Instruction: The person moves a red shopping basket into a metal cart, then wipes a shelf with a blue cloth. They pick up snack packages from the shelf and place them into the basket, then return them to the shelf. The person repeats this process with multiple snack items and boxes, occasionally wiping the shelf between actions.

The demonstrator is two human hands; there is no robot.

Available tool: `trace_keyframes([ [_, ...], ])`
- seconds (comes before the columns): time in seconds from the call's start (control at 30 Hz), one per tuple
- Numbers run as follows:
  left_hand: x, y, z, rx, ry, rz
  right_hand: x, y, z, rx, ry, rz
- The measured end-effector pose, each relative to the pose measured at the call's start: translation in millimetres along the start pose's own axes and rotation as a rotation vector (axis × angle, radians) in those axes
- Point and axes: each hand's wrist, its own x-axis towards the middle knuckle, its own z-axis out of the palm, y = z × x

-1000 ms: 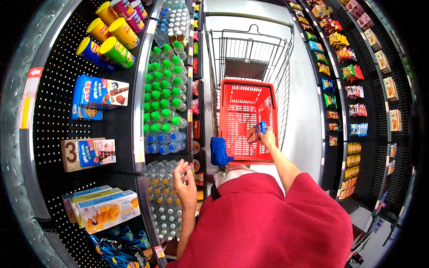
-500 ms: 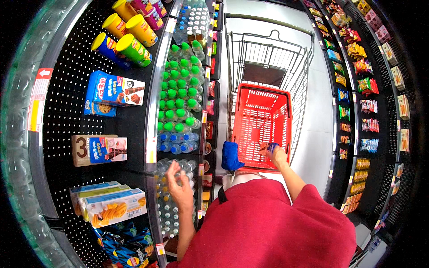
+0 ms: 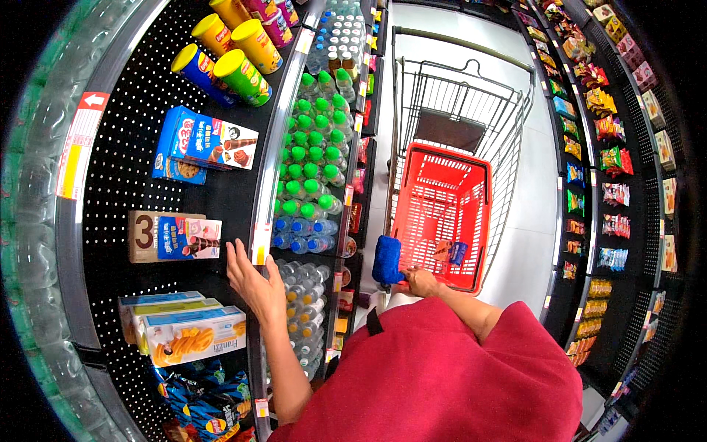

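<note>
My left hand (image 3: 258, 287) is open, its fingers spread at the front edge of the left shelf. Its fingertips lie beside a pink-and-blue box of chocolate wafer rolls (image 3: 193, 239). Just below that hand stand cookie boxes (image 3: 195, 335) with a white front. My right hand (image 3: 423, 282) is closed at the near rim of the red plastic basket (image 3: 403, 202). Its fingertips are against or close to a blue fuzzy cover (image 3: 387, 259); what they grip, if anything, is hidden. Inside the basket lies a small orange-and-blue snack package (image 3: 451, 252).
The basket sits in a wire shopping cart (image 3: 508, 147). Bottles with green caps (image 3: 310, 171) fill a lower left shelf. Chip canisters (image 3: 243, 77) and dark blue chip bags (image 3: 202, 401) flank the boxes. Snack bags (image 3: 616, 162) line the right shelves.
The snack package has left my right hand and lies in the basket. That hand has drawn back to the near rim. My left hand has moved up and left to the shelf edge.
</note>
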Motion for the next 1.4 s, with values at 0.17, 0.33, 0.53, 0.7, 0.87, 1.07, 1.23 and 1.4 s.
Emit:
trace_keyframes([
  [0.17, 1.6, -11.7, 11.8, 0.041, -0.197, -0.071, 8.1, 5.7, -0.4, -0.053, -0.023, 0.043],
  [0.33, -0.9, -3.5, 9.1, 0.160, -0.233, -0.064, 18.7, 3.9, -22.7, -0.023, 0.066, -0.034],
  [0.53, 3.3, 2.1, 4.6, 0.178, -0.264, -0.067, 46.2, 30.5, -12.0, -0.083, 0.126, 0.055],
  [0.7, 3.4, 1.9, 1.7, 0.151, -0.264, -0.071, 62.0, 25.2, -45.7, -0.093, 0.051, 0.089],
  [0.87, 6.1, 2.9, -0.5, 0.146, -0.287, -0.094, 77.1, 30.7, -64.2, -0.076, 0.034, 0.090],
  [1.07, 7.7, 4.0, -1.9, 0.131, -0.286, -0.101, 96.8, 51.3, -67.7, -0.138, 0.060, 0.020],
  [1.23, 9.2, 2.2, -6.2, 0.126, -0.303, -0.053, 113.9, 65.1, -73.2, -0.084, 0.022, 0.127],
  [1.4, 11.9, 2.4, -10.9, 0.117, -0.332, -0.060, 121.7, 59.9, -87.9, -0.239, -0.012, 0.139],
])
